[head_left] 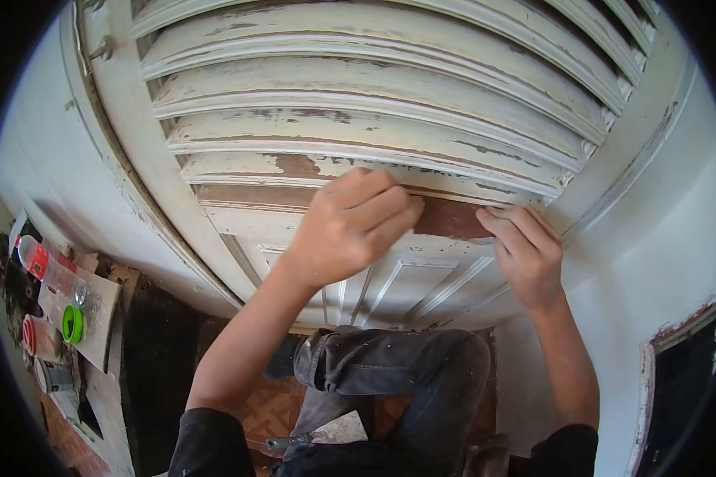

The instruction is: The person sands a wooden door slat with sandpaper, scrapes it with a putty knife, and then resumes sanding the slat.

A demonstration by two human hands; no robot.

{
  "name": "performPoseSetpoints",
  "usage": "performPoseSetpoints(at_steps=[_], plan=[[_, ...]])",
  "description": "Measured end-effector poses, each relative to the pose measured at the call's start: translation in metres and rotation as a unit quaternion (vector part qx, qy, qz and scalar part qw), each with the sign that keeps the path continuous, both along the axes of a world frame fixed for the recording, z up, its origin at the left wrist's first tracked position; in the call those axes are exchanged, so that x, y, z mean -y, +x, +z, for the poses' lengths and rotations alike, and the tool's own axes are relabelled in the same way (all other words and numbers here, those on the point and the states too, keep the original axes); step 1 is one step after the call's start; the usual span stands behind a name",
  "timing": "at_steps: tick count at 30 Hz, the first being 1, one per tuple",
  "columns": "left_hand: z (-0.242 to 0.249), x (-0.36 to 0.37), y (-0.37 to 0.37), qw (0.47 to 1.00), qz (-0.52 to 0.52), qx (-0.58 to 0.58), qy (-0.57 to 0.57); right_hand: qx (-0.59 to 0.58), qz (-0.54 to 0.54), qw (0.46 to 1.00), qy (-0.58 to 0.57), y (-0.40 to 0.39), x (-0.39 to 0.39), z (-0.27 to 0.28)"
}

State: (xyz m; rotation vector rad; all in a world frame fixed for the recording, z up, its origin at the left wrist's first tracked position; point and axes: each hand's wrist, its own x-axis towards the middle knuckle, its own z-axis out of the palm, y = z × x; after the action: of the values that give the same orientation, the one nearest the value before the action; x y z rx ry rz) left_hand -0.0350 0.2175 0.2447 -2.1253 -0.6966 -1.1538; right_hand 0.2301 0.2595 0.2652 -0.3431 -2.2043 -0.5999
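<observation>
Patterned tile floor (266,409) at six o'clock, a metal scraper (290,440) lying on it. At eight o'clock, a paint-spattered board (103,318) bearing a clear bottle with red band (46,266), a green lid (72,323), a red-rimmed jar (38,337).

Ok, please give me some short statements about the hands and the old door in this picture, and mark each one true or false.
1. Both hands are on the louvered door. True: the left hand and the right hand are both up against it.
2. The paint on the slats is fresh and smooth. False: it is peeling, with bare brown wood between the hands.
3. The left hand is a loose fist against the lowest slat. True.
4. The right hand holds a hammer. False: no tool shows in it; its fingertips press on the wood.
5. A green lid lies at the left, on the floor side. True.
6. The person wears shorts. False: grey trousers cover the knee.
</observation>
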Motion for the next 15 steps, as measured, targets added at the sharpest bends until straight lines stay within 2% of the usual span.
performPoseSetpoints(at_steps=[4, 10, 13, 15], plan=[[-0.003, 0.003, -0.01, 1.0, -0.004, -0.011, 0.012, -0.022, -0.025, 0.999, -0.006, -0.009, 0.005, -0.004], [-0.007, 0.037, -0.071, 0.991, 0.135, -0.022, 0.01, -0.049, 0.061, 0.997, 0.005, -0.079, 0.003, -0.019], [-0.004, 0.057, -0.068, 0.988, 0.155, -0.024, 0.011, -0.018, 0.056, 0.998, -0.002, -0.077, 0.012, -0.01], [-0.014, 0.064, -0.049, 0.992, 0.119, 0.009, -0.035, -0.024, 0.077, 0.993, -0.087, -0.054, 0.023, -0.015]])
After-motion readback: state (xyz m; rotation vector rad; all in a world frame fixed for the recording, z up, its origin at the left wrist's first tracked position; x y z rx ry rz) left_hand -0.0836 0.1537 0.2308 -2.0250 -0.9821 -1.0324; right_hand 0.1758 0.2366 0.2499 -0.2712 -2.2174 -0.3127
